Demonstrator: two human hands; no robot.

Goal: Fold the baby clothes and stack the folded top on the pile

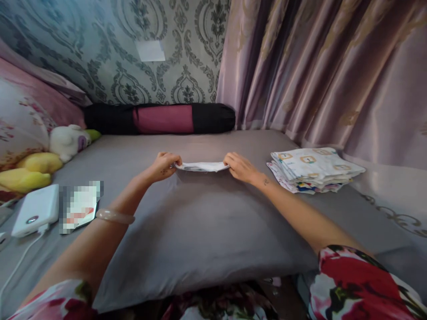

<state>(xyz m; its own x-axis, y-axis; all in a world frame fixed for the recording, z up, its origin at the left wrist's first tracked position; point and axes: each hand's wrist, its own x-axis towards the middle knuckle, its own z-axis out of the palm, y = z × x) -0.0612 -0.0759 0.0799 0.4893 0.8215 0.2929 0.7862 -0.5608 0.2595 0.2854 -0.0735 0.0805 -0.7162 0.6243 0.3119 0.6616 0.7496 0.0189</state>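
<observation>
A folded white cloth is stretched level between my two hands over the middle of the grey bed sheet. My left hand pinches its left end, with fingers closed. At the opposite end my right hand grips the cloth between thumb and fingers. The cloth is seen nearly edge-on, so its upper face is mostly hidden. To the right of my right hand lies a stack of folded printed cloths, the top one white with orange and blue patterns.
A black and maroon bolster lies along the patterned wall. On the left are a white plush toy, yellow plush toys, a white power bank with a cable, and a blurred-out phone-like object. Purple curtains hang at right.
</observation>
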